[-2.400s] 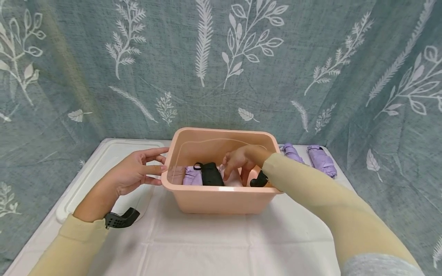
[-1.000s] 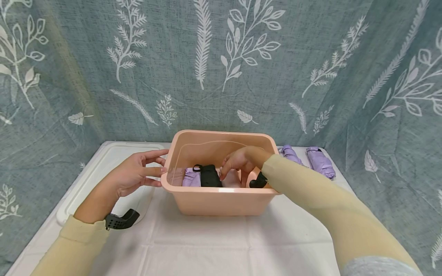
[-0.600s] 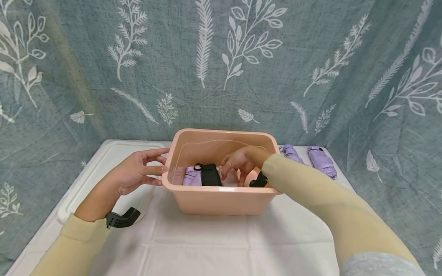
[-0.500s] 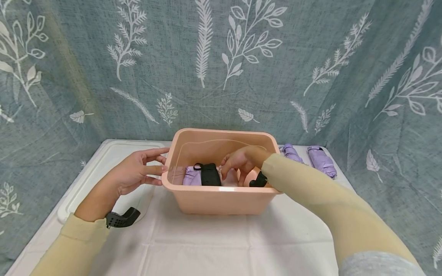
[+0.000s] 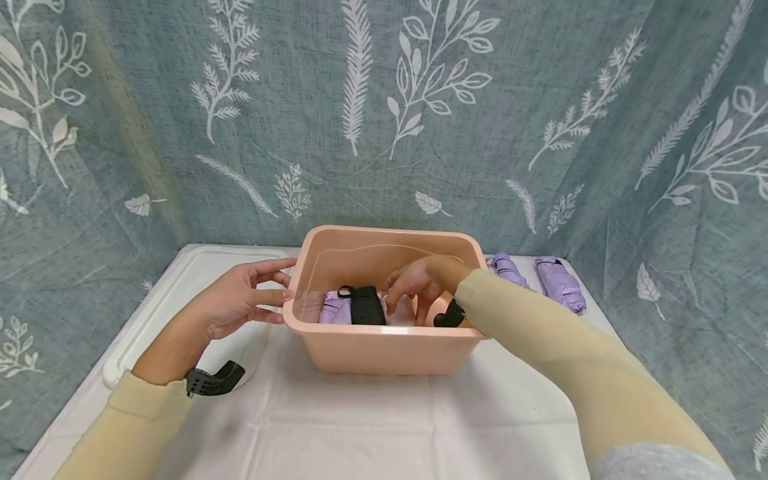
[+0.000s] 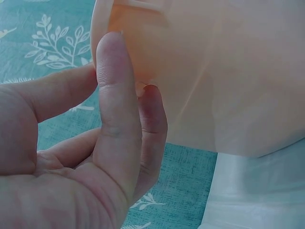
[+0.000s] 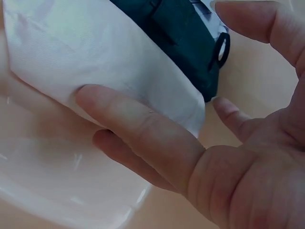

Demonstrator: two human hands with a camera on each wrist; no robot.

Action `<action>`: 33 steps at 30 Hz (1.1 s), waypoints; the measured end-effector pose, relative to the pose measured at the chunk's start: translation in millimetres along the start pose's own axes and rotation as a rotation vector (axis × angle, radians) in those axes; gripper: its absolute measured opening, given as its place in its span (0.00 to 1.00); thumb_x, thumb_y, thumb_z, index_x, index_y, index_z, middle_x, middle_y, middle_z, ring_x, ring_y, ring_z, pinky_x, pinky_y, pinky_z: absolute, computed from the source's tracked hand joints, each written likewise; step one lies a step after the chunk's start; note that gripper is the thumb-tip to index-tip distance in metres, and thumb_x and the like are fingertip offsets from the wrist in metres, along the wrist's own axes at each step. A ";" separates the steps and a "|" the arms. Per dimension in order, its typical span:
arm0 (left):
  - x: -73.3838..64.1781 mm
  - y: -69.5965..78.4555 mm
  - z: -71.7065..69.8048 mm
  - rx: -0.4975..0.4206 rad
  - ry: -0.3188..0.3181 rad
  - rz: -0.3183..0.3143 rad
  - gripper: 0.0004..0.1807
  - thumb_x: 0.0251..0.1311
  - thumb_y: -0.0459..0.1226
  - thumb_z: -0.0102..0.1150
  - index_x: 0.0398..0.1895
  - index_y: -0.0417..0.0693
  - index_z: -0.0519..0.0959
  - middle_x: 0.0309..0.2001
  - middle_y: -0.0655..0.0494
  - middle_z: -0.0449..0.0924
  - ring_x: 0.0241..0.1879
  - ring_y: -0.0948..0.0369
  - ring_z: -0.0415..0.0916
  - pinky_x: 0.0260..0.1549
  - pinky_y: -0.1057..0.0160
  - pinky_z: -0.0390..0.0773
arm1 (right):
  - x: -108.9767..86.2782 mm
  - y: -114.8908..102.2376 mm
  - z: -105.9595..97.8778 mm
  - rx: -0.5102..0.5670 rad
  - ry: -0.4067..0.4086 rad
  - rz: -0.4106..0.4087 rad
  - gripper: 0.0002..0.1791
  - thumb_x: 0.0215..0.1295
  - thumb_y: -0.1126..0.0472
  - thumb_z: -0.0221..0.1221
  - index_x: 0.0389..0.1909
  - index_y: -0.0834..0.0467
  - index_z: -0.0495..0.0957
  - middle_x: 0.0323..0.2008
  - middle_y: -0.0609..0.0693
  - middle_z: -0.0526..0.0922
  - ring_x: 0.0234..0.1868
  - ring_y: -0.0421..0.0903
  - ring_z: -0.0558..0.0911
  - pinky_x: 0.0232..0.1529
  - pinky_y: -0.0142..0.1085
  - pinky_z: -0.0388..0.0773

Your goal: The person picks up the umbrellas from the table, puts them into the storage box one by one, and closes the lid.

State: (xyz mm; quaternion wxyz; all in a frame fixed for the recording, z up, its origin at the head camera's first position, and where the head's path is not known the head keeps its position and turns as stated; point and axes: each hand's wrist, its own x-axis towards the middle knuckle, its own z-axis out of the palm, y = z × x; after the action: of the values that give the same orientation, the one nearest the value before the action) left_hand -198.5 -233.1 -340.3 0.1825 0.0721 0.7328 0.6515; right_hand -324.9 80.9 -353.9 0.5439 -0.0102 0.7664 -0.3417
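A peach plastic bin [image 5: 384, 352] stands in the middle of the table. My left hand [image 5: 237, 298] touches the outside of its left rim with spread fingers. My right hand [image 5: 418, 285] reaches inside, above a pale pink fabric bundle [image 5: 401, 312]. In the right wrist view, one of that hand's fingers lies along the smooth pale bundle [image 7: 109, 62], while the thumb stays apart from it. Left of this bundle lies a black fabric bundle [image 5: 366, 307] with a small loop. Further left is a lavender bundle [image 5: 336, 310]. The bin's front wall hides their lower parts.
Two lavender rolled bundles, like folded umbrellas, lie right of the bin: one near its rim [image 5: 507, 268], the other, a thicker bundle [image 5: 561, 285], beside it. A flat white lid [image 5: 150, 333] rests at the left under my left arm. A patterned curtain [image 5: 384, 133] hangs behind.
My right hand's fingers have shifted slightly over the pale pink bundle since the earliest frame. The left hand and the bin have stayed in place.
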 end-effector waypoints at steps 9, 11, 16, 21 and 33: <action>0.8 -0.8 1.8 -0.007 0.000 -0.003 0.45 0.66 0.31 0.65 0.82 0.45 0.53 0.53 0.50 0.71 0.43 0.58 0.85 0.39 0.58 0.90 | -13.5 -2.5 -0.9 -0.067 -0.003 -0.072 0.48 0.66 0.63 0.65 0.82 0.52 0.50 0.81 0.52 0.50 0.71 0.60 0.65 0.56 0.60 0.83; 0.9 -1.2 1.9 -0.003 0.000 -0.002 0.45 0.66 0.31 0.65 0.82 0.45 0.53 0.54 0.50 0.71 0.43 0.58 0.85 0.40 0.58 0.90 | -19.8 -3.3 -3.2 -0.104 0.007 -0.088 0.51 0.63 0.63 0.67 0.82 0.51 0.48 0.81 0.52 0.49 0.67 0.64 0.72 0.56 0.59 0.83; 1.1 -1.7 1.9 0.010 0.011 -0.004 0.45 0.66 0.31 0.66 0.82 0.46 0.54 0.54 0.51 0.71 0.42 0.60 0.85 0.40 0.58 0.90 | -37.9 -4.9 -8.3 -0.165 0.021 -0.132 0.51 0.64 0.62 0.67 0.82 0.49 0.49 0.82 0.54 0.47 0.64 0.69 0.77 0.56 0.55 0.84; 0.5 -1.1 1.9 0.012 0.012 0.004 0.45 0.66 0.31 0.66 0.82 0.46 0.54 0.54 0.52 0.72 0.42 0.60 0.85 0.40 0.57 0.90 | -55.6 -2.3 -10.8 -0.164 0.047 -0.201 0.50 0.65 0.62 0.67 0.82 0.46 0.48 0.82 0.54 0.45 0.73 0.72 0.66 0.60 0.56 0.82; -1.5 -1.0 2.6 -0.003 0.018 -0.001 0.46 0.67 0.31 0.65 0.83 0.46 0.51 0.53 0.52 0.71 0.40 0.61 0.85 0.39 0.59 0.90 | -94.8 14.3 -16.2 -0.050 0.123 -0.468 0.51 0.64 0.67 0.67 0.82 0.45 0.49 0.82 0.59 0.45 0.76 0.58 0.66 0.66 0.54 0.78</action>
State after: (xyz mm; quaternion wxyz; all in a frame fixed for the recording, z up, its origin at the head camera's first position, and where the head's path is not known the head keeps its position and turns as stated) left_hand -196.1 -231.4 -341.2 0.1765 0.0656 0.7334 0.6533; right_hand -294.7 136.8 -280.4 0.4016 -0.1802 0.7831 -0.4393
